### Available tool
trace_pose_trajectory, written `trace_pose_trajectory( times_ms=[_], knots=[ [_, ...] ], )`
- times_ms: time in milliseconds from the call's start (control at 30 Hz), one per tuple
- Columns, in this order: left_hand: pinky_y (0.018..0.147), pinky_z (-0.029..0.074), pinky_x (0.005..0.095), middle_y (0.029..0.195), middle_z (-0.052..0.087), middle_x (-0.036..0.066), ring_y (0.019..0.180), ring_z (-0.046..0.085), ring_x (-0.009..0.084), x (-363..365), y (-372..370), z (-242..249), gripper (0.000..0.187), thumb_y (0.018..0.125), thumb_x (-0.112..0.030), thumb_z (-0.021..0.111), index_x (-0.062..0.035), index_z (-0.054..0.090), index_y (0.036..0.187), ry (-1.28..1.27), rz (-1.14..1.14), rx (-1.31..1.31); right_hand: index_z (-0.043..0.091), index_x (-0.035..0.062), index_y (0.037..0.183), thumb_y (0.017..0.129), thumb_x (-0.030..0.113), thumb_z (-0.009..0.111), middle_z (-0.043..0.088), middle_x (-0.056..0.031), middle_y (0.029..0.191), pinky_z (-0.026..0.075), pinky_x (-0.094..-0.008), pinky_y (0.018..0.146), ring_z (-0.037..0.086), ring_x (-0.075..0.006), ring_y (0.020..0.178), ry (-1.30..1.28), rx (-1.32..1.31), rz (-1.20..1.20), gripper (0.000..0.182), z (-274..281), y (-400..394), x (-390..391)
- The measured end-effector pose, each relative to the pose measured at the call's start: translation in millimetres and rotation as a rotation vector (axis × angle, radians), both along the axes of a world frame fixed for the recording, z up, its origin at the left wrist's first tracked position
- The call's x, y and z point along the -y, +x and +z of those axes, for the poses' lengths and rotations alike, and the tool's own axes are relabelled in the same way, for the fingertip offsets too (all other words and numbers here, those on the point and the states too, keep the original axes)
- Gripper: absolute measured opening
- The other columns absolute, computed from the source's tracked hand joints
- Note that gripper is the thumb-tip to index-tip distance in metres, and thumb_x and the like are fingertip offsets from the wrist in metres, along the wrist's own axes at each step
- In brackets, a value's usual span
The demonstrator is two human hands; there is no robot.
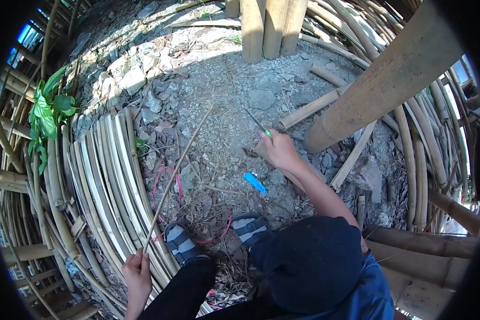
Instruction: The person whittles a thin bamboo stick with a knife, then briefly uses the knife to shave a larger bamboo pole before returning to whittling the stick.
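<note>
My left hand (137,273), low in the view, pinches the near end of a long thin bamboo stick (177,168). The stick slants up and away over the ground, its far tip close to the middle of the view. In my right hand (280,151) is a knife (257,122) with a green handle, its narrow blade pointing up and left, apart from the stick. Between my sandalled feet and the right hand, a blue flat piece (255,182) with dark stripes lies on the dirt. Pink string (179,186) loops on the ground beneath the stick.
Split bamboo strips (104,181) lie side by side at left, near a leafy plant (48,114). A thick bamboo post (378,80) leans at right, with cut bamboo pieces (309,113) by its base. More upright posts (274,29) stand ahead, beside rubble (133,80).
</note>
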State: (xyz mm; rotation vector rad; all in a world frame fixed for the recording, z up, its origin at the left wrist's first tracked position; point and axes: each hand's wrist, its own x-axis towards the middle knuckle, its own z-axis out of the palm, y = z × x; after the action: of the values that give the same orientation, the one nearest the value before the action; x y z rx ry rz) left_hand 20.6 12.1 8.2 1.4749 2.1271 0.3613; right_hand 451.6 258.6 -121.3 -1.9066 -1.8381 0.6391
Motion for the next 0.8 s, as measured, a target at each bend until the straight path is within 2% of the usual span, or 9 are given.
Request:
trace_pose_trajectory(
  times_ms=[67, 133, 267, 333, 467, 567, 633, 667, 800],
  knots=[
    [0.059, 0.038, 0.0390, 0.067, 0.051, 0.014, 0.062, 0.049, 0.0209, 1.4, -1.2, -1.9, 0.029, 0.098, -0.011, 0.061, 0.0107, 0.068, 0.117, -0.003, 0.013, 0.018, 0.064, -0.0039, 0.094, 0.103, 0.037, 0.049, 0.070, -0.0300, 0.092, 0.051, -0.0571, 0.080, 0.067, -0.0496, 0.086, -0.065, -0.046, -0.021, 0.045, 2.2, 4.8, 1.3],
    [0.059, 0.039, 0.0394, 0.068, 0.052, 0.014, 0.062, 0.050, 0.0217, 0.3, 1.3, -0.2, 0.029, 0.098, -0.011, 0.061, 0.0107, 0.068, 0.116, 0.016, -0.016, -0.019, 0.067, -0.0048, 0.094, 0.103, 0.039, 0.048, 0.070, -0.0311, 0.096, 0.050, -0.0575, 0.085, 0.067, -0.0504, 0.091, -0.218, 0.121, -0.142, 0.049, 12.1, 4.6, -0.6],
    [0.060, 0.040, 0.0392, 0.069, 0.053, 0.015, 0.063, 0.051, 0.0218, -1.1, 4.0, 0.9, 0.029, 0.098, -0.011, 0.061, 0.0107, 0.068, 0.117, -0.002, -0.013, -0.020, 0.070, -0.0059, 0.099, 0.101, 0.044, 0.049, 0.069, -0.0322, 0.100, 0.050, -0.0560, 0.089, 0.067, -0.0495, 0.098, -0.302, 0.055, -0.108, 0.054, -9.6, 14.4, -13.6],
    [0.060, 0.040, 0.0388, 0.069, 0.053, 0.014, 0.063, 0.051, 0.0216, -0.8, 3.0, -1.5, 0.029, 0.098, -0.011, 0.062, 0.0104, 0.068, 0.117, 0.004, -0.023, -0.027, 0.070, -0.0070, 0.102, 0.100, 0.045, 0.051, 0.069, -0.0334, 0.104, 0.050, -0.0541, 0.092, 0.066, -0.0486, 0.104, -0.455, 0.106, -0.073, 0.055, -14.0, 22.1, -18.2],
    [0.059, 0.040, 0.0386, 0.069, 0.053, 0.014, 0.062, 0.051, 0.0212, 0.4, 1.9, -2.8, 0.029, 0.098, -0.011, 0.062, 0.0097, 0.069, 0.117, 0.011, -0.005, -0.005, 0.070, -0.0073, 0.103, 0.099, 0.044, 0.052, 0.069, -0.0329, 0.106, 0.051, -0.0538, 0.093, 0.066, -0.0480, 0.105, -0.481, 0.164, -0.059, 0.054, -3.2, 46.3, -10.1],
    [0.058, 0.039, 0.0386, 0.069, 0.052, 0.013, 0.061, 0.050, 0.0208, -1.3, 3.6, 1.4, 0.029, 0.099, -0.012, 0.062, 0.0093, 0.068, 0.117, 0.022, -0.002, 0.006, 0.071, -0.0072, 0.102, 0.100, 0.041, 0.053, 0.069, -0.0326, 0.105, 0.052, -0.0541, 0.092, 0.067, -0.0468, 0.104, -0.440, 0.247, -0.102, 0.051, 23.3, 54.6, 3.7],
    [0.059, 0.040, 0.0388, 0.069, 0.052, 0.013, 0.062, 0.050, 0.0210, -0.9, 4.6, 3.4, 0.029, 0.099, -0.012, 0.062, 0.0093, 0.068, 0.118, 0.015, 0.003, 0.001, 0.068, -0.0051, 0.098, 0.101, 0.039, 0.053, 0.071, -0.0286, 0.098, 0.053, -0.0543, 0.087, 0.069, -0.0455, 0.096, -0.321, 0.358, -0.077, 0.047, 35.0, 53.8, 14.7],
    [0.059, 0.040, 0.0388, 0.069, 0.052, 0.013, 0.062, 0.050, 0.0210, -0.5, 3.6, 1.2, 0.029, 0.099, -0.012, 0.062, 0.0093, 0.068, 0.118, 0.012, 0.005, 0.004, 0.068, -0.0051, 0.098, 0.101, 0.039, 0.053, 0.071, -0.0286, 0.098, 0.053, -0.0543, 0.087, 0.069, -0.0455, 0.096, -0.323, 0.361, -0.075, 0.047, 33.1, 49.8, 17.4],
    [0.062, 0.041, 0.0386, 0.070, 0.053, 0.013, 0.065, 0.052, 0.0217, 0.8, 1.8, -1.2, 0.030, 0.099, -0.012, 0.062, 0.0097, 0.068, 0.118, 0.008, -0.003, 0.007, 0.060, -0.0001, 0.092, 0.103, 0.036, 0.050, 0.071, -0.0214, 0.085, 0.052, -0.0547, 0.078, 0.069, -0.0441, 0.083, 0.003, 0.365, -0.043, 0.040, 10.3, 21.4, 17.5]
  ],
)
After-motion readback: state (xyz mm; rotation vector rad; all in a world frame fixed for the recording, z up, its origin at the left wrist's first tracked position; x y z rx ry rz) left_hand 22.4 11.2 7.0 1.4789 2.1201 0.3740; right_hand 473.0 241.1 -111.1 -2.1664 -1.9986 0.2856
